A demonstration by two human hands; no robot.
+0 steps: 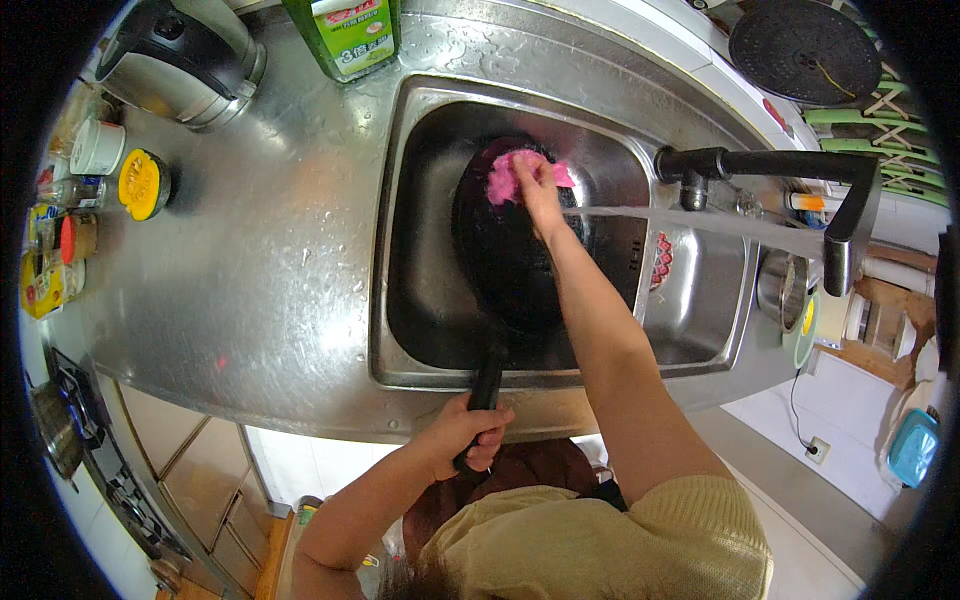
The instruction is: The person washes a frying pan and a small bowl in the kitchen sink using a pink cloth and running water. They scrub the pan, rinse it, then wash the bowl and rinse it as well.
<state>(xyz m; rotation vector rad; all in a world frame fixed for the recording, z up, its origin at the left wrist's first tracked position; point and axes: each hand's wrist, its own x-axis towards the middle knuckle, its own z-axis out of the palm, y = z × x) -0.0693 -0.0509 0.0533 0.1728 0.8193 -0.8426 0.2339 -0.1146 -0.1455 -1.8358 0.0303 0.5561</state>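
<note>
A black frying pan (499, 259) rests tilted in the larger bowl of a stainless steel sink (420, 337). Its black handle (487, 379) reaches over the front rim, and my left hand (476, 435) is wrapped around it. Inside the pan, my right hand (538, 187) presses a pink cloth (510, 176) against the far part of the surface. Water (697, 220) streams from the black faucet (851, 217) on the right and meets the pan close to my right wrist. The right forearm covers part of the pan's right side.
Left on the steel counter (262, 262) stand an electric kettle (184, 64), a cut pumpkin half (142, 184) and several jars. A green dish soap bottle (356, 37) is behind the sink. The smaller bowl (694, 292) lies right, with a metal pot (782, 289) beyond it.
</note>
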